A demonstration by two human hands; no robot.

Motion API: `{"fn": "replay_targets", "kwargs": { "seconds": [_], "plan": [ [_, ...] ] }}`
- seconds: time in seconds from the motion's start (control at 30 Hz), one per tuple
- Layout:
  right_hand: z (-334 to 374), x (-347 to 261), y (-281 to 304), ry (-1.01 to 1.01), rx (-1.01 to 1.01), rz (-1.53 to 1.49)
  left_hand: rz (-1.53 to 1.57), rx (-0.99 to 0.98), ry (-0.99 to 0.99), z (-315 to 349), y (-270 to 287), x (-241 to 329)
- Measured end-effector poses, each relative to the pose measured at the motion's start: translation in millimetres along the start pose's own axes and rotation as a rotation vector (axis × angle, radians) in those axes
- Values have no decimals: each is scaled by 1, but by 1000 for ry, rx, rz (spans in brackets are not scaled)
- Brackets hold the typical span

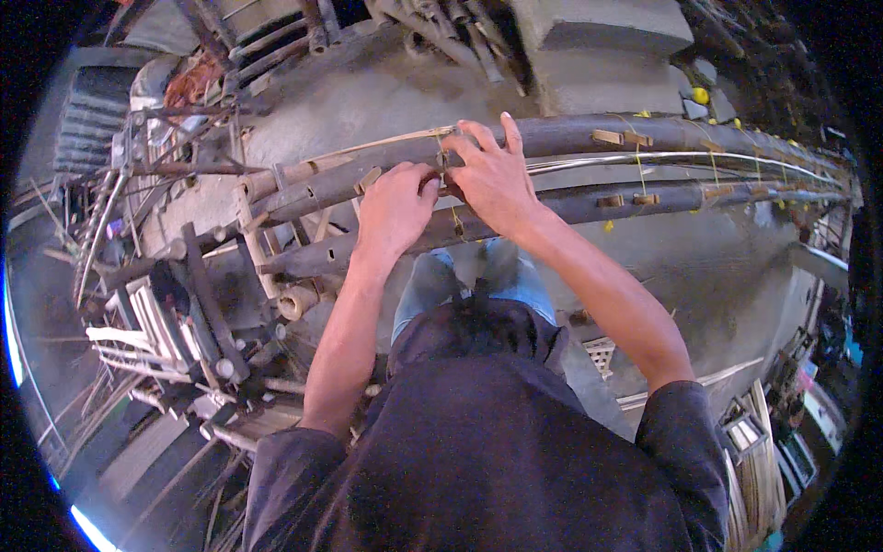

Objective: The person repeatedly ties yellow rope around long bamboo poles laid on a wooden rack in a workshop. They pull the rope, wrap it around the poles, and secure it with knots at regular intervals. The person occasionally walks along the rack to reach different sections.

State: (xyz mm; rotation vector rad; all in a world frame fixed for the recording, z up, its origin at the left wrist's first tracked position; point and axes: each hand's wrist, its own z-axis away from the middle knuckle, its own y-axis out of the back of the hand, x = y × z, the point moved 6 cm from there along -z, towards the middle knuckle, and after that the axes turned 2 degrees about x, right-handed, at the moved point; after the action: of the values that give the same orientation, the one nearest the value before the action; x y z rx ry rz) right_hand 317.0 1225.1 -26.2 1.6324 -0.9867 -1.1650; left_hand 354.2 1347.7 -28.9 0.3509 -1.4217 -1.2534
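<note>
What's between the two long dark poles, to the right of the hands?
Long pale strips and thin yellow strings lie there, seen in the head view.

Poles [559, 135]: two, dark, side by side
Strips [667, 157]: pale, thin, between poles
Pegs [607, 137]: short, brown, on both poles
Ties [641, 173]: yellow, across strips

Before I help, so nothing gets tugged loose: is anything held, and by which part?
It cannot be told: the left hand and right hand are close together at the upper dark pole, but whether either has a grip on anything is hidden.
</note>
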Motion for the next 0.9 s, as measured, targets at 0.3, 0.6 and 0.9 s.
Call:
{"fn": "replay_targets", "kwargs": {
  "seconds": [0.3, 0.6, 0.9],
  "plan": [
    [27, 30, 59, -195, 149, 42, 527, 161, -1, 34, 33, -21],
    [22, 19, 58, -211, 159, 17, 382, 118, -146, 25, 35, -15],
    [42, 35, 57, -154, 254, -108, -42, -17, -60, -4, -6, -11]
  ]
}}
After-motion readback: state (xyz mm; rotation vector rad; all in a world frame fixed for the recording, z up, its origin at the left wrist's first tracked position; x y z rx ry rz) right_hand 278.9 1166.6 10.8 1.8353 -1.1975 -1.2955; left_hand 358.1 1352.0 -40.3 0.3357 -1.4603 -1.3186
